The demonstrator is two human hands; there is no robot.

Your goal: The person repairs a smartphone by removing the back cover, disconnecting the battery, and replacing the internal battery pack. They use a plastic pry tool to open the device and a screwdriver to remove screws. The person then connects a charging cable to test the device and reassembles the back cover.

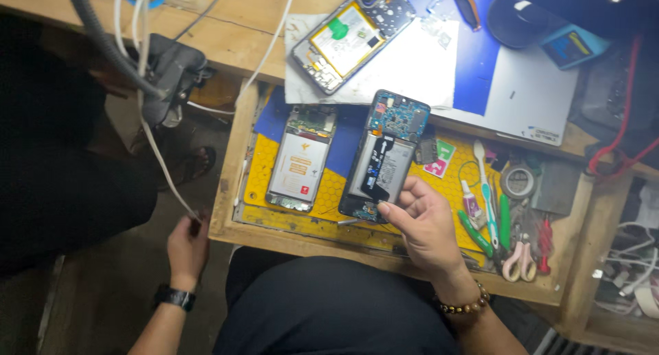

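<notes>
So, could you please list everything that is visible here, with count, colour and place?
opened phone with blue board: 1, black and blue, on the yellow mat, right hand touches its lower end
opened phone with white battery: 1, white and silver, left on the mat
third opened phone: 1, grey with white battery, on the upper bench
yellow mat: 1, in the wooden tray
toothbrush: 1, white and teal, right of the mat
scissors: 1, pink handles, tray's right corner
white cable: 1, hanging at the left
left hand: at the cable's lower end, black watch on wrist
right hand: bead bracelet on wrist
</notes>
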